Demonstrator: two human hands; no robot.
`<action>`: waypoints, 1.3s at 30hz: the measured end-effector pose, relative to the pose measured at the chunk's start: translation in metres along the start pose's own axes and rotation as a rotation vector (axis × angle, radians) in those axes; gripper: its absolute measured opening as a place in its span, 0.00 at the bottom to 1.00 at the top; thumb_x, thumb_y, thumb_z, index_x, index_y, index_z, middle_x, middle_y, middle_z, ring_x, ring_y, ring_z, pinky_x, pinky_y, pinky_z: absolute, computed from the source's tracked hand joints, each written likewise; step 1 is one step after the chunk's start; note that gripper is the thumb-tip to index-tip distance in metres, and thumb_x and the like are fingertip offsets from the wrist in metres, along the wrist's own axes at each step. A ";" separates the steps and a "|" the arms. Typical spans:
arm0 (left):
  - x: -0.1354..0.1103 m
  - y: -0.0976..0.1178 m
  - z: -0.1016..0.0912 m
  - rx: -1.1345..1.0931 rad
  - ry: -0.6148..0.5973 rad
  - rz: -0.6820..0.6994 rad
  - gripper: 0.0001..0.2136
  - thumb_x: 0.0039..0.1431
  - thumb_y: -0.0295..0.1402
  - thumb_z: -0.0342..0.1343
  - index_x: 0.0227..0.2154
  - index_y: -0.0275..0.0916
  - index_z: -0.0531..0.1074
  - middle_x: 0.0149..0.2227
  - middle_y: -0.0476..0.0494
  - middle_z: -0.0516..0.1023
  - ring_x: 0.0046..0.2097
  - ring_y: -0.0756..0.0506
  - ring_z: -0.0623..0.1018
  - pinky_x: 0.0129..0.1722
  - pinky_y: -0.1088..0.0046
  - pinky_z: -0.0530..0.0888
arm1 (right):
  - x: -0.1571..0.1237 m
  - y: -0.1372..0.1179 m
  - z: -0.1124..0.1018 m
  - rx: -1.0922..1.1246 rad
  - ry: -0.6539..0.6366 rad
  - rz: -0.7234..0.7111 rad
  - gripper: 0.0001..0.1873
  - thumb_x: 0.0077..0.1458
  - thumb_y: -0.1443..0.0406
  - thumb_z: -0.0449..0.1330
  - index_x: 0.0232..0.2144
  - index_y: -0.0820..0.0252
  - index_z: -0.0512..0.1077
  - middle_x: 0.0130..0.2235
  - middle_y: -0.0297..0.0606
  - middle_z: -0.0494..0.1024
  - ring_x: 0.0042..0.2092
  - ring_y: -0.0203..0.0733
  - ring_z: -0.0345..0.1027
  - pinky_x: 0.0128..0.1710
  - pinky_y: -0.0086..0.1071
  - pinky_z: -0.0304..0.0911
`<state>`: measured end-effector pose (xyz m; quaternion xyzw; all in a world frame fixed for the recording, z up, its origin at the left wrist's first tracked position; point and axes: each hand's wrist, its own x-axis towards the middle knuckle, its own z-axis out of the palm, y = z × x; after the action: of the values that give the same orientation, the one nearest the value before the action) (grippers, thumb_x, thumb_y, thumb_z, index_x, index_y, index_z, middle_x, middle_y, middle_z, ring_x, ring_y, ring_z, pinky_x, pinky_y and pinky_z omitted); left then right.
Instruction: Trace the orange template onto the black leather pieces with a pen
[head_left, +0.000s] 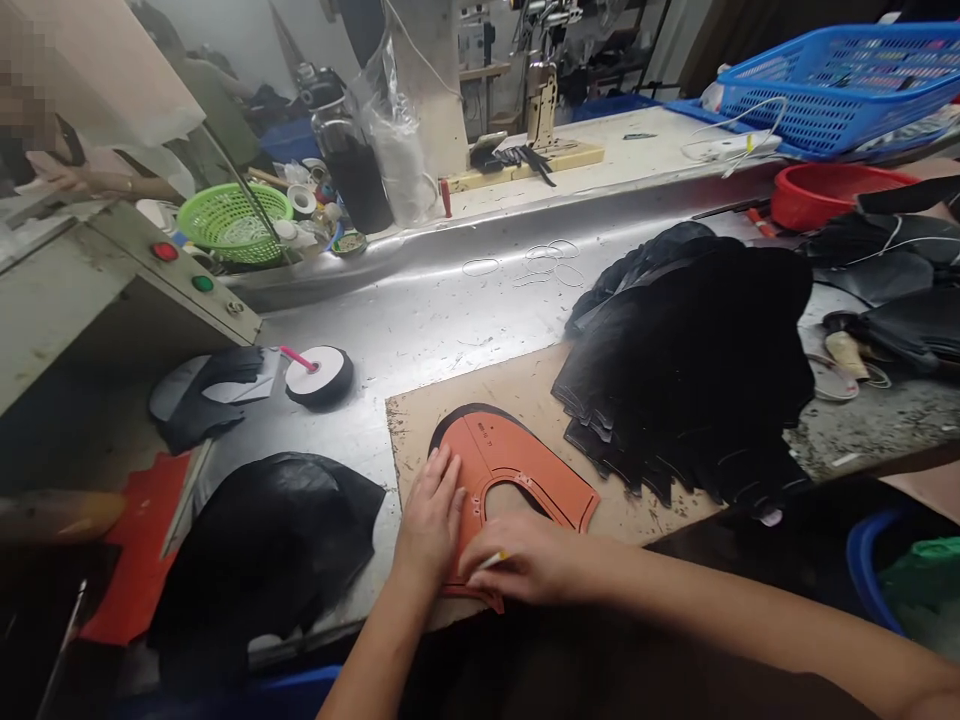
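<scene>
An orange curved template (517,450) with printed marks and slots lies over a black piece (442,425), whose edge shows along the top left. Both rest on a tan board (416,400). My left hand (433,510) lies flat with its fingers stretched over the template's left side. In my right hand (525,555) is a thin white and yellow marking pen (495,560), held near the template's lower part. The pen's tip is hidden by my fingers. A fanned stack of black pieces (697,340) lies to the right, and more black pieces (285,530) lie to the left.
A black tape roll (319,378) with a pink pen stands on the metal table (420,320). A control box with buttons (165,252) is at left, beside a green basket (232,215). Blue (832,95) and red (817,195) baskets are at the back right. A person sits at far left.
</scene>
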<state>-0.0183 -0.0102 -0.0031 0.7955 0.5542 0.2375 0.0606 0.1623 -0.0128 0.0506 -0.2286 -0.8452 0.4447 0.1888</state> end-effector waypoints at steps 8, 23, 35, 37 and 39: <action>0.000 -0.001 0.001 0.001 0.006 0.004 0.18 0.64 0.32 0.43 0.55 0.39 0.63 0.59 0.38 0.66 0.61 0.41 0.64 0.57 0.56 0.66 | 0.009 0.000 0.011 -0.252 -0.068 -0.126 0.08 0.58 0.67 0.56 0.36 0.61 0.74 0.35 0.37 0.79 0.38 0.39 0.70 0.39 0.29 0.61; 0.005 -0.007 0.003 -0.015 0.032 0.019 0.20 0.63 0.35 0.44 0.58 0.45 0.60 0.60 0.42 0.65 0.61 0.39 0.64 0.57 0.54 0.66 | -0.089 0.019 -0.066 -0.001 0.307 0.488 0.11 0.58 0.61 0.55 0.34 0.60 0.75 0.35 0.40 0.78 0.37 0.39 0.72 0.38 0.28 0.64; 0.008 -0.008 0.003 0.028 0.047 0.066 0.21 0.63 0.35 0.44 0.59 0.46 0.58 0.59 0.41 0.66 0.60 0.40 0.65 0.55 0.57 0.68 | -0.097 0.018 -0.073 -0.158 0.179 0.393 0.09 0.58 0.66 0.55 0.34 0.55 0.76 0.35 0.34 0.79 0.38 0.38 0.70 0.40 0.28 0.61; 0.009 -0.008 0.003 0.025 0.050 0.069 0.21 0.63 0.35 0.45 0.59 0.46 0.58 0.59 0.41 0.66 0.60 0.40 0.65 0.55 0.57 0.69 | -0.101 0.020 -0.084 -0.192 0.245 0.479 0.09 0.57 0.64 0.55 0.35 0.57 0.76 0.35 0.36 0.79 0.36 0.39 0.71 0.37 0.28 0.62; 0.009 -0.009 0.003 0.024 0.051 0.075 0.21 0.63 0.34 0.45 0.59 0.46 0.58 0.59 0.40 0.66 0.60 0.40 0.65 0.55 0.57 0.68 | -0.100 0.021 -0.094 -0.175 0.282 0.582 0.10 0.58 0.62 0.55 0.35 0.58 0.76 0.33 0.36 0.79 0.33 0.38 0.71 0.32 0.27 0.62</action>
<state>-0.0220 0.0015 -0.0062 0.8099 0.5283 0.2532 0.0279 0.2986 0.0051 0.0715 -0.5351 -0.7449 0.3696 0.1487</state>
